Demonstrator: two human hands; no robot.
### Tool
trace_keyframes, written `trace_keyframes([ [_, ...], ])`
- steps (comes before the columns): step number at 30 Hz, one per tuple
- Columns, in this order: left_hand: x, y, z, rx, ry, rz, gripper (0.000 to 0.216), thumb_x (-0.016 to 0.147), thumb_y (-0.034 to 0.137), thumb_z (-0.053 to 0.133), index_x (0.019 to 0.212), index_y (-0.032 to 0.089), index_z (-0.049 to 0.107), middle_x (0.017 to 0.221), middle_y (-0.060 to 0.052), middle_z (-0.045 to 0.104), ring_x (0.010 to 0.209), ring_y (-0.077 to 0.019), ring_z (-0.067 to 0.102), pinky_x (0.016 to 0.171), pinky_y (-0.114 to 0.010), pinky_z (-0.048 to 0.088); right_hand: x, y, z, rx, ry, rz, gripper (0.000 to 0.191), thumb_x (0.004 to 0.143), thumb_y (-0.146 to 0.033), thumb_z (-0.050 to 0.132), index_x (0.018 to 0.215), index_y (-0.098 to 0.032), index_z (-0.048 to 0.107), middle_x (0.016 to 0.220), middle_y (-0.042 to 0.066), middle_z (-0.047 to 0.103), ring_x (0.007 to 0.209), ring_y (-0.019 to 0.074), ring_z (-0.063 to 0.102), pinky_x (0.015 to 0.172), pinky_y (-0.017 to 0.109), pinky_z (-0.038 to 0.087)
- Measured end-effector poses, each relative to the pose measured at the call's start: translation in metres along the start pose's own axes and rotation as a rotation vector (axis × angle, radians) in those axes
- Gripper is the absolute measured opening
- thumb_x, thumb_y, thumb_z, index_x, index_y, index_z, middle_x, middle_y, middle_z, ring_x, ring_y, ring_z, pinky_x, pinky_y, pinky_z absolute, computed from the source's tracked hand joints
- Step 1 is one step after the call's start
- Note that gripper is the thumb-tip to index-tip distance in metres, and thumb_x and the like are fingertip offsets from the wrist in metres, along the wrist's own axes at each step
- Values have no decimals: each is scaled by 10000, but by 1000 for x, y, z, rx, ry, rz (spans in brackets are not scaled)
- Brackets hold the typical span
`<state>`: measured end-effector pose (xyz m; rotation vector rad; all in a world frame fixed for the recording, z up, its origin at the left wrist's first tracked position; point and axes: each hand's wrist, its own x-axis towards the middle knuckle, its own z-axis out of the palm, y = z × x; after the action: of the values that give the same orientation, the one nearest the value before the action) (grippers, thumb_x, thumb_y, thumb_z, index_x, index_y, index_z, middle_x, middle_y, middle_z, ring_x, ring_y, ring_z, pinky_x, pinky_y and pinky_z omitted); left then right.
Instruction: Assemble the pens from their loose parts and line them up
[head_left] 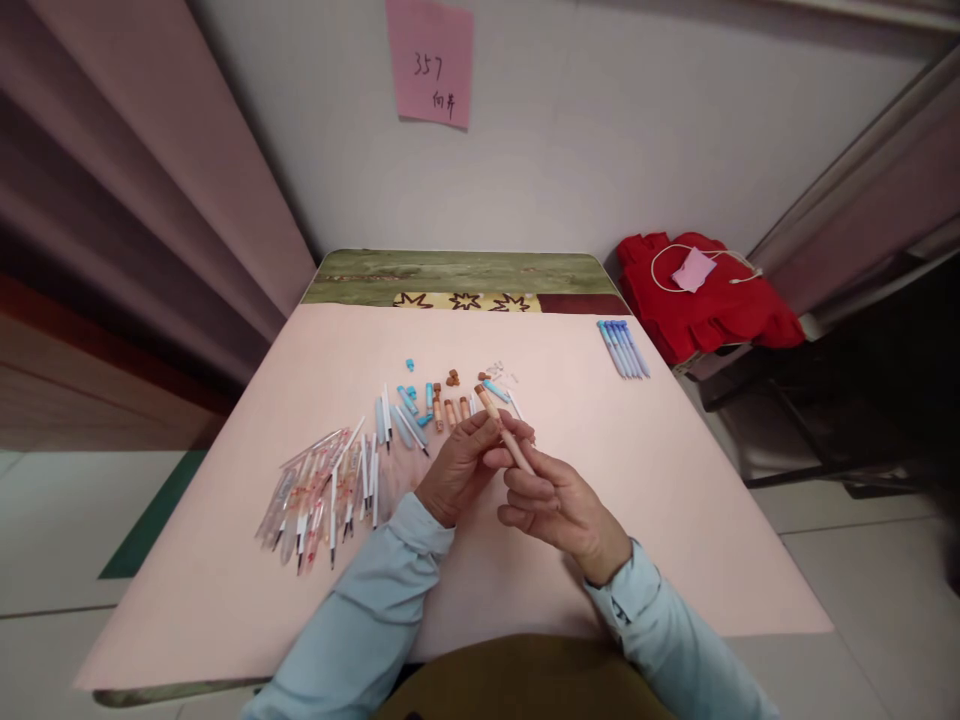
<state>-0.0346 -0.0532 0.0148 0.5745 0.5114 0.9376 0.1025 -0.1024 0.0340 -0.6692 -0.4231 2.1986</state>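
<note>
A pen barrel point(517, 452), pale pink with a brown upper end, is held at a slant above the table. My left hand point(466, 462) pinches its upper part, and my right hand point(562, 503) grips the lower part. Just beyond my hands lie several brown-topped barrel pieces point(451, 413), blue barrel pieces point(407, 400) and small brown caps point(452, 378). White refills point(375, 470) with dark tips rest to the left of my left hand. Small clear bits point(504, 374) are scattered past the held pen.
A heap of clear packets and refills point(311, 490) covers the table's left side. Several blue pens point(624, 350) lie in a row at the far right. A red cushion point(705, 300) with a white cable stands beyond the right edge of the pink-covered table point(660, 500). A wall closes the back.
</note>
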Motion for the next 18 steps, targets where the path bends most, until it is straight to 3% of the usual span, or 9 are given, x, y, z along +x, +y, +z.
trace_keyframes([
  [6,3,-2,-3,140,102,72,262,780,403,747,803,143,774,925,-111,741,815,-188,668,821,-312,507,5,3,-2,0,80,-52,307,814,-458,735,791,-171,628,495,-113,288,463,55,149,525,206,281],
  [10,5,-3,-2,176,121,113,249,765,391,764,805,146,778,773,-87,732,836,-212,685,889,-342,496,7,2,-5,-153,164,-113,392,807,-533,715,764,-153,627,501,-77,393,484,69,289,539,227,305],
  [13,6,-5,-1,184,133,99,261,744,409,777,820,159,776,634,-58,687,773,-235,691,852,-386,512,8,2,-4,-285,219,-174,447,798,-590,690,721,-156,610,501,-56,447,473,73,330,517,237,284],
  [18,9,-8,-3,209,156,151,214,748,382,778,769,169,768,772,-79,731,858,-224,688,881,-383,500,11,5,-2,-511,335,-272,476,817,-631,625,696,-172,598,495,-44,471,469,89,376,489,234,276],
])
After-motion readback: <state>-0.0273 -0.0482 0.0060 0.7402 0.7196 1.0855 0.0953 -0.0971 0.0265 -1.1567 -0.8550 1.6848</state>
